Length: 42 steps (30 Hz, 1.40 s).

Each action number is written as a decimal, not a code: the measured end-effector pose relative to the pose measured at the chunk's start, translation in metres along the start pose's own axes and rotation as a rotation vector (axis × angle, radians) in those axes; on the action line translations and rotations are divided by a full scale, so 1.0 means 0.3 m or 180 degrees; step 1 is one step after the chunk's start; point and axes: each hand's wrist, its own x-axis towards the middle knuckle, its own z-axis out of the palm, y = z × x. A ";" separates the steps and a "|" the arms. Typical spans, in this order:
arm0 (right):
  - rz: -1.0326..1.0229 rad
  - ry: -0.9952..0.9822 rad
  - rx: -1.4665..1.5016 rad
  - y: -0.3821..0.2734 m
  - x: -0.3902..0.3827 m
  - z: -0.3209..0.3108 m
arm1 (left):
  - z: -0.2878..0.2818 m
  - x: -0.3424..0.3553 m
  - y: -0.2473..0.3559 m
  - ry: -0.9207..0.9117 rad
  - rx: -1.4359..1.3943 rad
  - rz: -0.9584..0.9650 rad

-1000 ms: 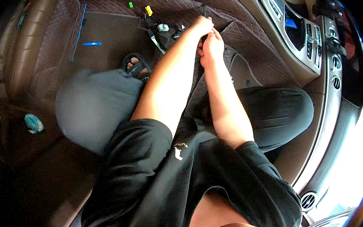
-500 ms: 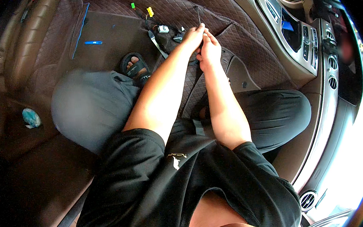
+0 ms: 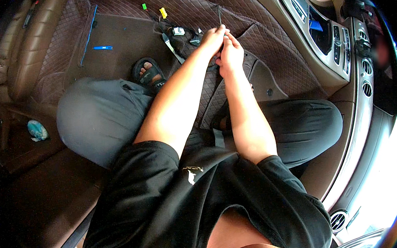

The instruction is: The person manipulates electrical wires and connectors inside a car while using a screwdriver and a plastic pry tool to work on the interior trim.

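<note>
Both hands meet over the quilted brown floor mat, fingers closed. A thin dark cord runs from a fold of the mat down to the fingertips of my left hand, which pinch it. My right hand is curled against the left one; what its fingers hold is hidden. Just left of the hands lie a white plug connector and a small dark piece with a grey face, among dark wiring. A pale flat strip slants beside them.
Farther off are a yellow connector and a green one. A blue flat tool lies on the left mat panel. My sandalled foot stands near the wiring. The centre console borders the right; a teal-and-white crumpled packet sits left.
The hands stay together at nearly the same spot, with the right one shifted very slightly right. The view has tilted a little; nothing is visibly let go.
</note>
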 end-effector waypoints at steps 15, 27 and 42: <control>-0.0170 0.0262 0.0938 0.040 0.042 0.128 | -0.050 -0.236 0.122 0.0662 -0.0900 -0.0016; -0.0213 0.0544 0.0819 0.034 0.128 0.104 | 0.013 -0.201 0.127 0.0311 -0.1191 0.0159; -0.0185 0.0474 0.0774 0.084 0.131 0.016 | 0.060 -0.191 0.020 0.0639 -0.0778 0.0389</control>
